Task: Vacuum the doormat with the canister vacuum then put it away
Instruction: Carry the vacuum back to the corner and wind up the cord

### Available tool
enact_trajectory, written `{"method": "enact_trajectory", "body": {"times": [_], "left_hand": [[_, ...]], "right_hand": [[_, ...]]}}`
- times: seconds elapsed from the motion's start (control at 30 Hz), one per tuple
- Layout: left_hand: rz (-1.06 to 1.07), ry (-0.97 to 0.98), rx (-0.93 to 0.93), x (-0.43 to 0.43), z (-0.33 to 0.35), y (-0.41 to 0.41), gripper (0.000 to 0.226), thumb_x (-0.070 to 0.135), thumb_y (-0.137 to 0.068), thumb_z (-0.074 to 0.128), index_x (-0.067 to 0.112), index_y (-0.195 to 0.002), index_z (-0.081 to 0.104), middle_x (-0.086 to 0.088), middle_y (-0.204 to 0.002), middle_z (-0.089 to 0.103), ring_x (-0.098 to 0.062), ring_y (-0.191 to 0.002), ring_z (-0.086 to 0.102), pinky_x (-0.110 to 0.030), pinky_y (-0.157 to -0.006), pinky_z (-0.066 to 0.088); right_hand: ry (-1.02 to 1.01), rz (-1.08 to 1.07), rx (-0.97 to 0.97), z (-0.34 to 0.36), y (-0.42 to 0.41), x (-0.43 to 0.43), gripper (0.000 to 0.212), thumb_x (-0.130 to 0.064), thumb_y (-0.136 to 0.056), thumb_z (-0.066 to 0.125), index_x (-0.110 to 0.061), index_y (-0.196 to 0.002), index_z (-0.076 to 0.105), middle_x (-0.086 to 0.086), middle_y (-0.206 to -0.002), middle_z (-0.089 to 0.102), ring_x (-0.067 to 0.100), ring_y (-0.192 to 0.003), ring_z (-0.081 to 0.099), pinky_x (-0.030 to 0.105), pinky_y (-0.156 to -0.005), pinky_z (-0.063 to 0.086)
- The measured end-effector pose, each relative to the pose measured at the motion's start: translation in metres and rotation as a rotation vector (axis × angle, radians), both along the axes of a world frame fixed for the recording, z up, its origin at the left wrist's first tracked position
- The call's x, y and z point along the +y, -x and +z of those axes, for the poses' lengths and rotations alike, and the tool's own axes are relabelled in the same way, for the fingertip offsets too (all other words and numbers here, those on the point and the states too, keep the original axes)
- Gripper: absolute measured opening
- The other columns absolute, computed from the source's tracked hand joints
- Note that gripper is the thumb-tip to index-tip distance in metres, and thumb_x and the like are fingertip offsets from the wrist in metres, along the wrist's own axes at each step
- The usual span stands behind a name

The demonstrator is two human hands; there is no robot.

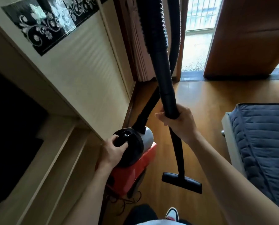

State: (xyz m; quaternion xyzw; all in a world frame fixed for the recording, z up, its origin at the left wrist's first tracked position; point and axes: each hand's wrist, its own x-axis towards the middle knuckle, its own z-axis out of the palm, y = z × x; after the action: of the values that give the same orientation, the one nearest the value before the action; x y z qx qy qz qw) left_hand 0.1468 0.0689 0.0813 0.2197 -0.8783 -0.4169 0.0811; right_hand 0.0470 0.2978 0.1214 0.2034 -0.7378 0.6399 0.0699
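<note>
Hands both clamped — left hand (112, 151) curled on the top handle (125, 135) of the red canister vacuum (135, 161), right hand (180, 121) wrapped round its wand (165, 75), nozzle (181, 181) near the floor (208, 95) — so this reads as carrying; next it needs the doormat, not in view, maybe at the far doorway (197, 46).

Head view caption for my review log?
Left hand grips the canister vacuum by its handle; right hand holds the wand, nozzle down.
</note>
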Motion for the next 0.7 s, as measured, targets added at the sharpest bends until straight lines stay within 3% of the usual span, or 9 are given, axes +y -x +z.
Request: {"method": "enact_trajectory", "body": {"times": [0.07,0.13,0.2,0.33,0.4,0.5,0.57,0.7], "left_hand": [[0.016,-0.015,0.018,0.004,0.002,0.03,0.014,0.035,-0.069,0.073,0.022,-0.07,0.068,0.004,-0.068,0.07,-0.018,-0.068,0.069,-0.038,-0.063,0.058],[0.023,-0.002,0.031,0.006,0.004,0.057,0.014,0.041,-0.067,0.069,0.027,-0.067,0.067,0.008,-0.067,0.07,-0.018,-0.07,0.069,-0.039,-0.065,0.058],[0.014,0.021,0.028,0.01,0.006,0.086,0.013,0.034,-0.072,0.074,0.031,-0.064,0.063,0.011,-0.065,0.067,-0.014,-0.069,0.067,-0.03,-0.061,0.054],[-0.024,0.079,0.014,0.015,0.002,0.15,0.028,0.02,-0.081,0.077,0.035,-0.066,0.058,0.018,-0.066,0.062,0.002,-0.066,0.059,-0.007,-0.052,0.037],[-0.032,0.065,0.008,0.016,-0.005,0.185,0.024,0.02,-0.081,0.077,0.034,-0.069,0.06,0.019,-0.067,0.061,0.004,-0.066,0.057,-0.004,-0.051,0.038],[-0.025,0.044,-0.025,0.012,-0.018,0.244,0.013,0.024,-0.081,0.076,0.027,-0.076,0.065,0.017,-0.069,0.063,0.001,-0.068,0.059,-0.006,-0.053,0.036],[-0.018,0.035,-0.044,0.007,-0.029,0.289,0.01,0.026,-0.08,0.076,0.026,-0.077,0.067,0.015,-0.07,0.064,-0.003,-0.07,0.061,-0.008,-0.053,0.037],[-0.048,0.012,-0.076,0.0,-0.038,0.378,0.019,0.024,-0.08,0.076,0.032,-0.072,0.061,0.017,-0.069,0.063,0.002,-0.068,0.058,-0.003,-0.05,0.038]], "right_hand": [[-0.014,0.01,0.011,0.003,0.029,0.005,0.017,-0.006,-0.082,0.082,0.003,-0.082,0.068,0.012,-0.07,0.066,0.021,-0.062,0.061,0.027,-0.062,0.052],[-0.028,0.019,0.027,0.003,0.054,0.008,0.017,-0.007,-0.083,0.082,0.002,-0.082,0.068,0.015,-0.071,0.066,0.024,-0.064,0.061,0.027,-0.063,0.053],[-0.032,0.012,0.021,0.001,0.082,0.01,0.017,-0.006,-0.082,0.082,0.002,-0.081,0.067,0.013,-0.07,0.065,0.022,-0.063,0.06,0.024,-0.063,0.052],[-0.033,0.001,-0.013,-0.007,0.143,0.013,0.019,-0.003,-0.081,0.083,-0.012,-0.076,0.067,-0.014,-0.066,0.066,0.004,-0.061,0.06,0.01,-0.063,0.045],[-0.038,-0.011,-0.028,-0.013,0.178,0.013,0.016,-0.007,-0.081,0.084,-0.009,-0.077,0.068,-0.007,-0.066,0.066,0.005,-0.061,0.059,0.012,-0.062,0.047],[-0.056,-0.031,-0.019,-0.026,0.24,0.013,0.019,-0.014,-0.082,0.083,-0.001,-0.082,0.069,0.008,-0.071,0.066,0.016,-0.063,0.062,0.027,-0.063,0.053],[-0.074,-0.023,-0.019,-0.033,0.287,0.008,0.017,-0.016,-0.084,0.081,-0.003,-0.084,0.069,0.009,-0.074,0.067,0.019,-0.066,0.063,0.031,-0.065,0.056],[-0.072,-0.032,-0.096,-0.039,0.383,-0.006,0.014,-0.013,-0.084,0.082,-0.004,-0.084,0.071,-0.005,-0.071,0.067,0.005,-0.066,0.062,0.013,-0.065,0.05]]}}
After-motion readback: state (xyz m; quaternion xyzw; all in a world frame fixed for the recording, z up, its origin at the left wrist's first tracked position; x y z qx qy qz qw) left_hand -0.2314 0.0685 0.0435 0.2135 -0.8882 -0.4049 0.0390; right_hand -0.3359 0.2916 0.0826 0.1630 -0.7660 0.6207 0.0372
